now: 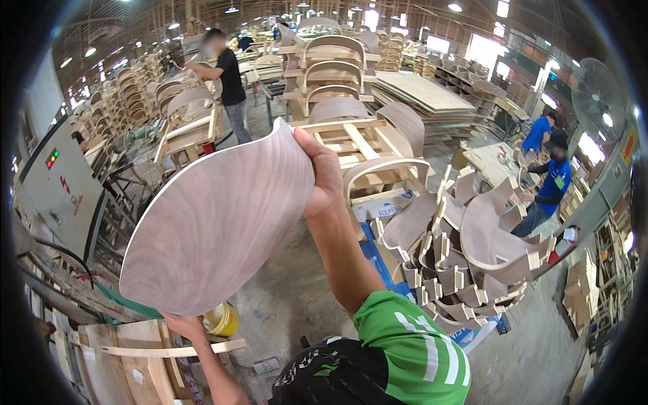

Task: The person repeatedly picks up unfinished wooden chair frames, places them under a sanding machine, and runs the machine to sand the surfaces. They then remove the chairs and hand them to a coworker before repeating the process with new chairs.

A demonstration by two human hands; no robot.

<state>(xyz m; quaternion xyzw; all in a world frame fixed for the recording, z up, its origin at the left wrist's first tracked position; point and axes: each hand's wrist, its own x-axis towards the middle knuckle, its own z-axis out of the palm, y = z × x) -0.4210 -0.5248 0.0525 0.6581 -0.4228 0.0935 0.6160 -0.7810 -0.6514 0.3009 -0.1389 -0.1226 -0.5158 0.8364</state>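
Note:
A large curved plywood chair panel (219, 223) with a smooth grey-brown wood grain is held up before me, tilted, its upper right end curling to a point. My right hand (324, 172) grips its upper right edge, thumb on the near side and the other fingers partly hidden. At the lower left edge, my left hand (185, 327) is closed on the same panel, its fingers mostly hidden beneath it. Just below that hand lies a pale curved wooden strip (175, 351) on a wooden crate (108, 374).
To the right is a heap of curved chair panels (479, 243). Stacked chair frames (334, 61) stand ahead, with flat boards (432, 94) beside them. A yellow bucket (226, 320) sits by my left arm. One co-worker (229, 77) stands far left, another (555, 179) at right. A control cabinet (61, 189) is left.

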